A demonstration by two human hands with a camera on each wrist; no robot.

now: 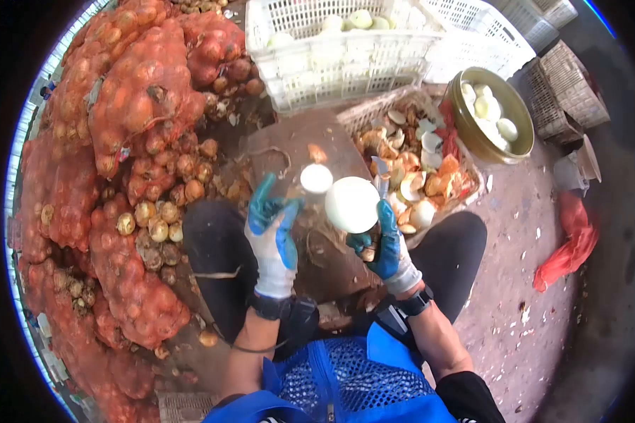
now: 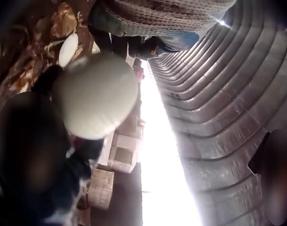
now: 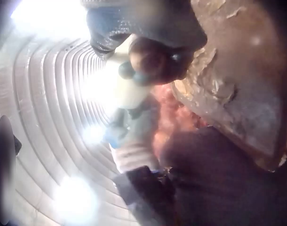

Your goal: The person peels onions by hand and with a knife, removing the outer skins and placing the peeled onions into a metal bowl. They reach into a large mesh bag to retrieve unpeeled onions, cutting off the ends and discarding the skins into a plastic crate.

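Observation:
A large peeled onion (image 1: 353, 204) is between the two gloved hands in the head view. The right hand (image 1: 388, 247) grips a knife (image 1: 381, 175), its blade pointing away from the body and the handle's end showing below the fingers. The onion overlaps the knife side of this hand; I cannot tell whether the hand also supports it. To the left, the left hand (image 1: 273, 236) has its fingers spread and nothing in them. A smaller white onion (image 1: 316, 178) lies on the brown board (image 1: 300, 141). In the left wrist view the peeled onion (image 2: 94, 96) appears beside dark, blurred fingers.
Red mesh sacks of onions (image 1: 137, 92) are piled at left, loose unpeeled onions (image 1: 159, 218) beside them. A crate of peelings (image 1: 473, 190) stands right of the board. Behind are white crates (image 1: 346, 67) and a round tub (image 1: 466, 134) with peeled onions.

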